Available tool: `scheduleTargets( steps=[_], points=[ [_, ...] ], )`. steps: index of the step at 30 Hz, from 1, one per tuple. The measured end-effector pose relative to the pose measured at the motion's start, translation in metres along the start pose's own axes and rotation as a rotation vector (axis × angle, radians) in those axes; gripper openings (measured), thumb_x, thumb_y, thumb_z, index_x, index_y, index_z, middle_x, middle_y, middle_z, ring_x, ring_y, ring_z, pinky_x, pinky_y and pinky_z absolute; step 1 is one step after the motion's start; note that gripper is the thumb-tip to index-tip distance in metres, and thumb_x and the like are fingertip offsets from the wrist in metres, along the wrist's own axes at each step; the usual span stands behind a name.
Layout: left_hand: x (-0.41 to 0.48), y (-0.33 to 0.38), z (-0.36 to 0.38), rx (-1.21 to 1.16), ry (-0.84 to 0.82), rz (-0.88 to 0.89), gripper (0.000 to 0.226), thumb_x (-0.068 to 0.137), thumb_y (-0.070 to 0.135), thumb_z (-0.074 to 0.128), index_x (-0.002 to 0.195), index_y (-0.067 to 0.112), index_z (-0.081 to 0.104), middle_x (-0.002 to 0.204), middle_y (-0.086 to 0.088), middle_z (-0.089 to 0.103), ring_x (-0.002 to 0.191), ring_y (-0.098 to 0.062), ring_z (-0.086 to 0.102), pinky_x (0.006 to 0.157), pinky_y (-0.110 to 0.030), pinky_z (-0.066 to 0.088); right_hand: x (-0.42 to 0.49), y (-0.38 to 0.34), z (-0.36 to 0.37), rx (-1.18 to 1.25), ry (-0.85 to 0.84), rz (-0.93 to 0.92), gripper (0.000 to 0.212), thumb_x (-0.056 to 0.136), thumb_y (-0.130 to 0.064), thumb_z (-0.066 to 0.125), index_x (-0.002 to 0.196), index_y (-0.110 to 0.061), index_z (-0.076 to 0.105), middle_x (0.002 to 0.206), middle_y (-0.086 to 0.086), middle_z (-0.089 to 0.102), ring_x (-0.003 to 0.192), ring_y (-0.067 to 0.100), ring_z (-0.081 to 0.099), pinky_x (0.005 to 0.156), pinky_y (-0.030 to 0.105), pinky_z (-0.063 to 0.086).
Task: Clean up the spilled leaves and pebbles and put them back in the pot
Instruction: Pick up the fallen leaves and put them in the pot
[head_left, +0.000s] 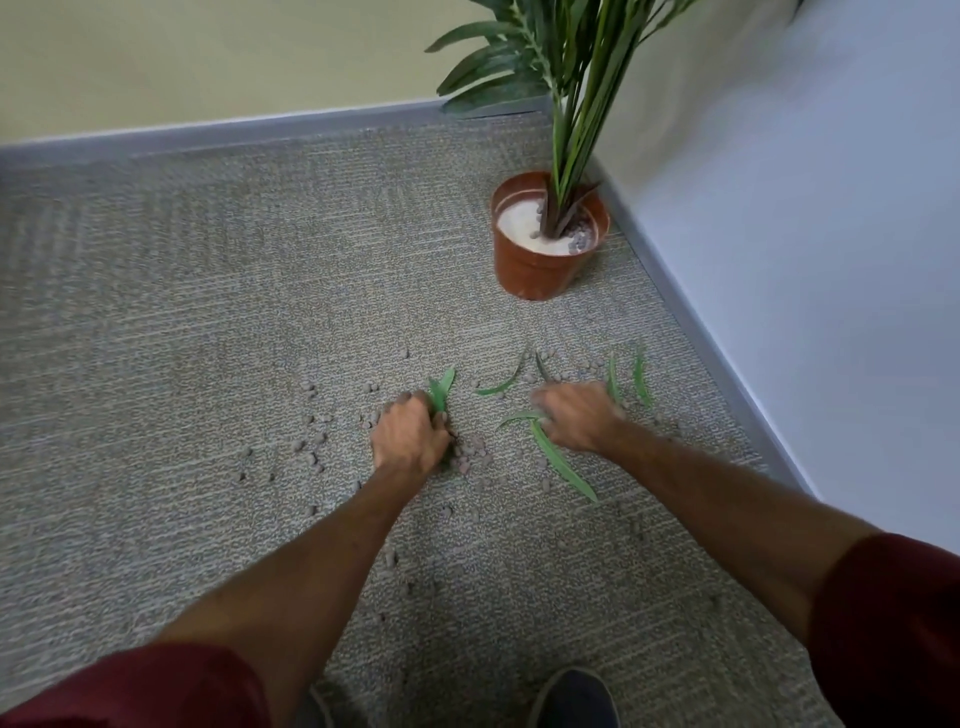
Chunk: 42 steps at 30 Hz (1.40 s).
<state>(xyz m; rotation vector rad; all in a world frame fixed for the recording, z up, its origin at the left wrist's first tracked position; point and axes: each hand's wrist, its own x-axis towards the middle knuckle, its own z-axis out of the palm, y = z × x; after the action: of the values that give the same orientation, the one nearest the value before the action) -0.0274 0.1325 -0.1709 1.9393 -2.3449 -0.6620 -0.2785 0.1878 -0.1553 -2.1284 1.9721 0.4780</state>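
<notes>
Dark shoe (576, 699) is showing at the bottom edge, on the carpet (182, 322), with a maroon sleeve (893, 623) covering each upper arm as both bare forearms are reaching forward and down.

Left hand (410, 439) is resting knuckles-up on the carpet, its fingers curling round a short leaf (441, 388) that is sticking out beyond the knuckles. Pebbles (470, 457) are lying in a small heap just to the right of this hand, touching its edge, and more are lying scattered loosely to its left and behind its wrist.

Right hand (576, 415) is lying low over the carpet, blurred, so I cannot tell whether its fingers are spread or pinching anything. A long leaf (563, 467) is lying just beside its wrist on the left, running back toward the person, and a thin leaf (519, 415) is lying at its fingertips. A curved leaf (498, 387) is sitting between the 2 hands, a little ahead of them. 2 more leaves (641, 382) are lying just to the right of the right hand.

Well ahead of the right hand, the brown pot (540, 270) is standing upright in the corner by the baseboard (727, 374), holding a green plant (566, 104), white filling and a few pebbles.
</notes>
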Motion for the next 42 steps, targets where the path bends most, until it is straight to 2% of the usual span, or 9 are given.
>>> scheduleTargets(
  steps=[4, 12, 14, 19, 24, 29, 34, 39, 42],
  points=[
    [0.007, 0.002, -0.004, 0.068, 0.000, 0.066, 0.036, 0.106, 0.034, 0.057, 0.131, 0.009, 0.061, 0.128, -0.011, 0.060, 0.118, -0.032, 0.061, 0.091, -0.050, 0.062, -0.002, 0.002, -0.002, 0.202, 0.092, 0.147, 0.015, 0.103, -0.026, 0.057, 0.090, -0.021, 0.063, 0.090, -0.003, 0.068, 0.081, 0.016, 0.066, 0.081, 0.035, 0.060],
    [0.012, 0.011, 0.000, 0.113, -0.020, 0.069, 0.042, 0.101, 0.017, 0.062, 0.140, 0.005, 0.052, 0.128, -0.018, 0.063, 0.115, -0.037, 0.065, 0.090, -0.049, 0.061, -0.023, 0.010, -0.003, 0.363, 0.129, 0.304, 0.015, 0.095, -0.039, 0.076, 0.087, -0.026, 0.077, 0.070, -0.010, 0.069, 0.059, 0.009, 0.064, 0.055, 0.020, 0.046],
    [0.012, 0.012, 0.001, 0.071, -0.028, 0.038, 0.045, 0.098, 0.016, 0.068, 0.139, 0.005, 0.051, 0.124, -0.018, 0.064, 0.108, -0.037, 0.068, 0.089, -0.049, 0.062, -0.032, 0.008, 0.003, 0.301, 0.079, 0.305, 0.019, 0.098, -0.037, 0.070, 0.086, -0.025, 0.076, 0.071, -0.005, 0.072, 0.062, 0.011, 0.070, 0.059, 0.026, 0.057],
    [0.016, 0.013, 0.001, 0.008, -0.016, -0.015, 0.052, 0.095, 0.006, 0.073, 0.140, 0.004, 0.047, 0.124, -0.020, 0.065, 0.107, -0.038, 0.069, 0.088, -0.047, 0.059, -0.050, -0.006, 0.017, 0.077, 0.020, 0.262, 0.028, 0.104, -0.048, 0.059, 0.093, -0.024, 0.068, 0.068, -0.008, 0.058, 0.060, 0.011, 0.061, 0.056, 0.025, 0.049],
    [0.010, 0.007, 0.005, -0.012, 0.017, 0.005, 0.049, 0.092, 0.006, 0.077, 0.135, 0.002, 0.053, 0.113, -0.019, 0.069, 0.096, -0.036, 0.071, 0.083, -0.045, 0.063, -0.056, -0.024, 0.029, -0.117, 0.016, 0.176, 0.032, 0.107, -0.045, 0.058, 0.112, -0.015, 0.070, 0.087, -0.001, 0.065, 0.069, 0.016, 0.066, 0.063, 0.032, 0.062],
    [0.013, 0.000, 0.000, -0.098, 0.042, -0.049, 0.016, 0.102, 0.014, 0.070, 0.116, 0.008, 0.072, 0.094, -0.007, 0.072, 0.076, -0.024, 0.069, 0.064, -0.031, 0.054, -0.061, -0.037, 0.035, -0.068, 0.075, 0.199, 0.022, 0.102, -0.033, 0.069, 0.114, -0.014, 0.074, 0.091, -0.002, 0.066, 0.073, 0.016, 0.067, 0.067, 0.035, 0.062],
    [0.008, 0.002, -0.013, -0.217, 0.004, -0.100, 0.020, 0.096, 0.020, 0.079, 0.114, 0.010, 0.079, 0.095, -0.009, 0.078, 0.081, -0.025, 0.073, 0.075, -0.041, 0.064, -0.060, -0.034, 0.031, 0.037, 0.083, 0.250, 0.019, 0.107, -0.029, 0.058, 0.114, -0.016, 0.070, 0.088, -0.004, 0.064, 0.075, 0.017, 0.067, 0.070, 0.034, 0.061],
    [0.010, 0.011, -0.029, -0.266, -0.016, -0.073, 0.024, 0.095, 0.026, 0.080, 0.115, 0.013, 0.079, 0.080, 0.005, 0.068, 0.065, -0.008, 0.064, 0.051, -0.022, 0.048, -0.049, -0.007, 0.005, 0.188, 0.053, 0.306, 0.030, 0.112, -0.036, 0.047, 0.102, -0.016, 0.066, 0.081, -0.003, 0.065, 0.067, 0.016, 0.068, 0.072, 0.039, 0.064],
    [0.024, 0.032, -0.052, -0.283, -0.014, -0.030, 0.024, 0.095, 0.024, 0.080, 0.116, 0.011, 0.079, 0.090, -0.001, 0.074, 0.069, -0.012, 0.067, 0.056, -0.026, 0.053, -0.037, 0.010, -0.022, 0.413, 0.141, 0.380, 0.024, 0.111, -0.027, 0.050, 0.102, -0.015, 0.068, 0.087, 0.005, 0.070, 0.066, 0.018, 0.061, 0.063, 0.038, 0.064]
  ],
)
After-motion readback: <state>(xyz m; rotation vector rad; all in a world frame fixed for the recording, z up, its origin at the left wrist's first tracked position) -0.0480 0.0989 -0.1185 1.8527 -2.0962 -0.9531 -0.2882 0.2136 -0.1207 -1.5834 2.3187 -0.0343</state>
